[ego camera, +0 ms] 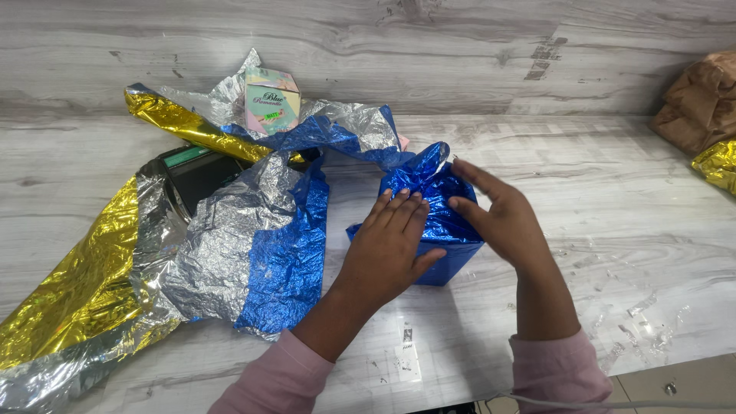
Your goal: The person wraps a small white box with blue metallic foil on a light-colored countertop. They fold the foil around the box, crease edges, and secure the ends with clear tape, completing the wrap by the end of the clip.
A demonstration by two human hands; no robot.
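Obs., head view, near to far.

Landmark: small box-shaped parcel wrapped in crinkled blue metallic foil point(433, 230), standing on the pale grey wood-grain table point(598, 199), near its front edge.

Left hand point(389, 247): lies flat on the near-left top of the parcel, fingers together and extended, pointing away and slightly right; palm presses the foil down. Not gripping, open and flat.

Right hand point(502, 218): on the right side of the parcel, fingers loosely spread; thumb and forefinger appear to pinch or tuck the foil at the top. Whether foil is truly clamped between them I cannot tell.

Key relation: parcel sits directly under and between both hands; both touch it, neither clearly nearer. Gathered foil peak rises at the far top, just beyond the fingertips.

Left of parcel: loose crumpled sheet of blue-and-silver foil point(261, 245), touching or almost touching it. Further left: gold-and-silver foil sheet point(77, 299).

Beyond-left of parcel: small pastel cardboard box point(271, 100) resting on foil.

Far right of parcel: crumpled brown paper point(701, 103).
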